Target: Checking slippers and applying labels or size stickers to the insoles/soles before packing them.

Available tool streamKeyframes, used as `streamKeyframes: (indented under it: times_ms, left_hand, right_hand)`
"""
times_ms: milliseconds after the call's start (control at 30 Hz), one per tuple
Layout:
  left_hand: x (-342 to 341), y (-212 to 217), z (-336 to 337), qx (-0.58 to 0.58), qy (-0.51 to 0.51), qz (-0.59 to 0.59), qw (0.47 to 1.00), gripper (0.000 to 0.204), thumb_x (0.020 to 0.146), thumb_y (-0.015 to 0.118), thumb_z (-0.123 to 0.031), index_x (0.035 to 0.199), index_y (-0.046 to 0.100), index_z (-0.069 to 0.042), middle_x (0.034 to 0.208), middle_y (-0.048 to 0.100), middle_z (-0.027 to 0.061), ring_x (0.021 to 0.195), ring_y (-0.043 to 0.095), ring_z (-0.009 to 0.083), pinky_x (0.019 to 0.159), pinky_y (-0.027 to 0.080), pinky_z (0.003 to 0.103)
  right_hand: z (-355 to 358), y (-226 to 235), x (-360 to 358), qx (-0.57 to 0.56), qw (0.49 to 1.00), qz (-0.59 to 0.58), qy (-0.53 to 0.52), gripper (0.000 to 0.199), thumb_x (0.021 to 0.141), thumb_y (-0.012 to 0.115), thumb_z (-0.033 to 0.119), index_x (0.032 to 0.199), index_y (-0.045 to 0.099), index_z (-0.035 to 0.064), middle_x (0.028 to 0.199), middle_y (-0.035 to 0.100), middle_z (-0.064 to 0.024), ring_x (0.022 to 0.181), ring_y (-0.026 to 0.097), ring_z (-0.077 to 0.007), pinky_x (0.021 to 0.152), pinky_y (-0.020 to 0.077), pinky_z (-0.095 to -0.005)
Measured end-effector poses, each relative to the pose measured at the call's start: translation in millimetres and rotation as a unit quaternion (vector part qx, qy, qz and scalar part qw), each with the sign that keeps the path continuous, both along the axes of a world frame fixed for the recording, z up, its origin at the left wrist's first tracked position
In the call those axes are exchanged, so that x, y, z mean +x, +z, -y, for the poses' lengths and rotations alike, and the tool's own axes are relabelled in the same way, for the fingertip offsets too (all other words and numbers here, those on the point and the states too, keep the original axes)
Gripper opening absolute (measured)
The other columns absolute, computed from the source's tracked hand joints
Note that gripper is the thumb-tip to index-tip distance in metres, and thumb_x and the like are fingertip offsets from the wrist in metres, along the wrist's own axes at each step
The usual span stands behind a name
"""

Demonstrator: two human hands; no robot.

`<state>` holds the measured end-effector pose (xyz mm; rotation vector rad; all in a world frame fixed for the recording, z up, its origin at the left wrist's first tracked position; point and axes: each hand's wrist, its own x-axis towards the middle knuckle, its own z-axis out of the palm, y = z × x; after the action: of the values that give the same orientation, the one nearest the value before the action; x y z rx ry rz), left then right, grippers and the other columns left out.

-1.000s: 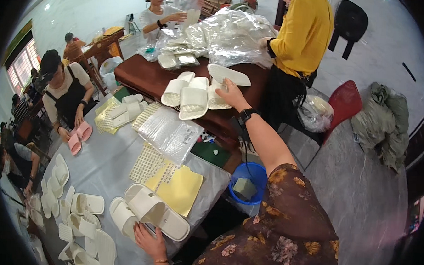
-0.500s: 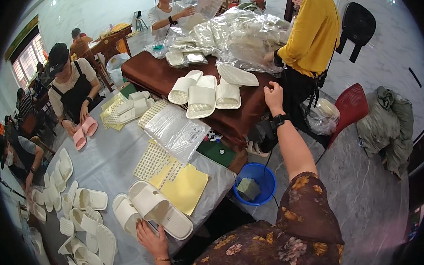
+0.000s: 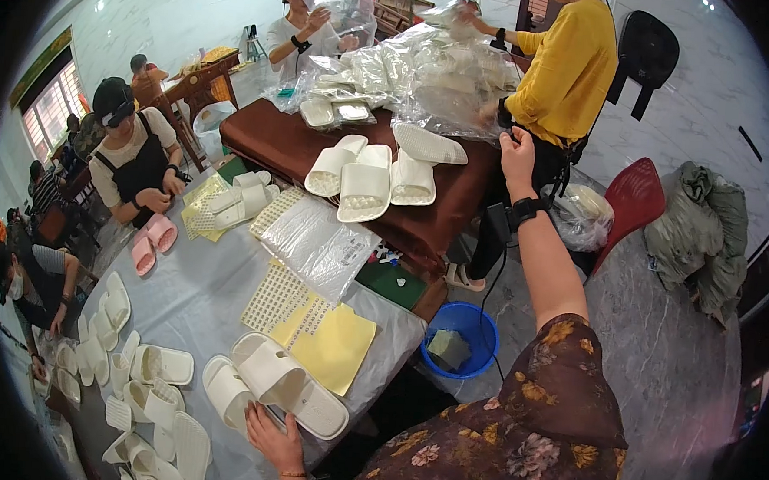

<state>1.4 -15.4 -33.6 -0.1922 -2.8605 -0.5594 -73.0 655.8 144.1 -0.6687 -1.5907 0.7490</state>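
Note:
A pair of white slippers (image 3: 269,369) lies side by side on the grey-covered table. Against their near edge rests my left hand (image 3: 274,438), fingers stretched out and touching the left slipper without gripping it. My right hand (image 3: 519,164) is raised beyond the corner of the brown-covered table, its fingers curled together; whatever is in them, if anything, is hidden. Sticker sheets (image 3: 310,323) in yellow and white lie just past the pair. Over their far end is a silvery padded mailer (image 3: 316,245). More white slippers (image 3: 366,182) sit on the brown cloth.
Several loose white slippers (image 3: 163,402) spread over the table's left side. Across from me a person stands by pink slippers (image 3: 154,241). Bagged slippers (image 3: 420,68) pile up between two other people. A blue bucket (image 3: 462,335) and red chair (image 3: 632,201) stand on the floor.
My right hand has risen away from the brown table's corner and its fingers have drawn together. My left hand stays by the slippers. The person opposite has let go of the pink slippers.

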Motion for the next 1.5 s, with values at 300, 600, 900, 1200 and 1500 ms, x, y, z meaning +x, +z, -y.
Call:
streamKeyframes:
  times_ms: [300, 600, 900, 1200, 1500]
  left_hand:
    - [0, 0, 1, -0.005, -0.003, -0.005, 1.0, 0.072, 0.085, 0.061, -0.045, 0.138, 0.044, 0.001, 0.146, 0.042, 0.0169, 0.136, 0.035, 0.0356, 0.112, 0.023, 0.049]
    - [0, 1, 0, -0.009, -0.001, -0.007, 1.0, 0.073, 0.084, 0.061, -0.046, 0.137, 0.044, 0.001, 0.145, 0.043, 0.0168, 0.137, 0.035, 0.0354, 0.112, 0.023, 0.049]
    - [1, 2, 0, -0.005, -0.004, -0.012, 1.0, 0.071, 0.084, 0.063, -0.042, 0.137, 0.044, 0.001, 0.145, 0.043, 0.0169, 0.136, 0.035, 0.0356, 0.112, 0.023, 0.048]
    - [1, 1, 0, -0.004, -0.002, -0.011, 1.0, 0.07, 0.083, 0.063, -0.041, 0.136, 0.044, 0.001, 0.145, 0.042, 0.0167, 0.136, 0.035, 0.0348, 0.112, 0.024, 0.048]
    - [0, -2, 1, -0.004, 0.0, -0.015, 1.0, 0.07, 0.083, 0.064, -0.04, 0.136, 0.045, 0.001, 0.145, 0.043, 0.0167, 0.135, 0.036, 0.0354, 0.111, 0.024, 0.048]
  right_hand:
    - [1, -13, 0, -0.047, 0.998, 0.022, 0.02, 0.039, 0.088, 0.066, 0.019, 0.12, 0.058, -0.0021, 0.118, 0.061, -0.0141, 0.096, 0.061, -0.0197, 0.088, 0.0482, -0.0312]
    - [-19, -41, 6, -0.113, 0.993, 0.012, 0.018, 0.039, 0.082, 0.066, 0.018, 0.114, 0.061, -0.004, 0.115, 0.064, -0.018, 0.101, 0.064, -0.0254, 0.09, 0.0489, -0.0342]
    - [-12, -39, 11, -0.151, 0.988, -0.003, 0.022, 0.036, 0.083, 0.065, 0.017, 0.112, 0.062, -0.0026, 0.106, 0.066, -0.0134, 0.099, 0.063, -0.0218, 0.084, 0.05, -0.0322]
    - [-1, -25, 20, -0.254, 0.964, -0.049, 0.067, 0.03, 0.088, 0.063, 0.014, 0.115, 0.06, 0.0029, 0.097, 0.062, -0.0033, 0.08, 0.059, -0.0124, 0.061, 0.0512, -0.0276]
    - [-14, -31, 21, -0.301, 0.946, -0.07, 0.102, 0.025, 0.089, 0.064, 0.02, 0.11, 0.061, 0.0079, 0.088, 0.057, 0.0004, 0.076, 0.054, -0.0099, 0.065, 0.0506, -0.0274]
